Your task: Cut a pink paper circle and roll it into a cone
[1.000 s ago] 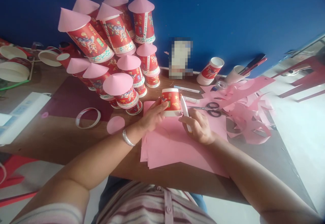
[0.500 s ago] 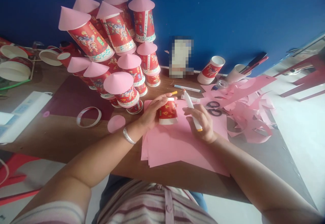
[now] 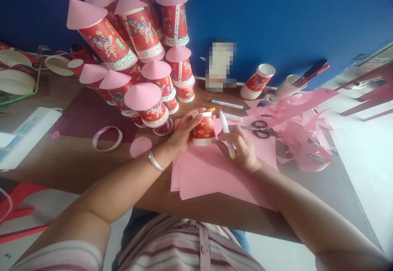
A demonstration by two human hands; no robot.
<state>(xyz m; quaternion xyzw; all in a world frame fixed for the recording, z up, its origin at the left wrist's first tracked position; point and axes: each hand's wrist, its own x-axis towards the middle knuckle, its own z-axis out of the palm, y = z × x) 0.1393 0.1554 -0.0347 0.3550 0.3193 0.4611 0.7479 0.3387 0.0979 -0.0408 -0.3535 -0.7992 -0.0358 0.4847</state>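
Cup (image 3: 204, 132): red, apparently paper, over pink sheets (image 3: 227, 181); left hand (image 3: 185, 129) clasps its side; likely light, easily dented, best held near the rim (image 3: 203, 142); right hand (image 3: 239, 146) grips marker (image 3: 226, 131)

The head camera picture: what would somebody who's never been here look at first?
Probably the red cups with pink cone hats, towering at the back left in front of the blue wall. In the middle, the left hand has a starred cup in its grip above pink sheets, and the right hand holds a white pen. Off to the right sprawl pink scraps.
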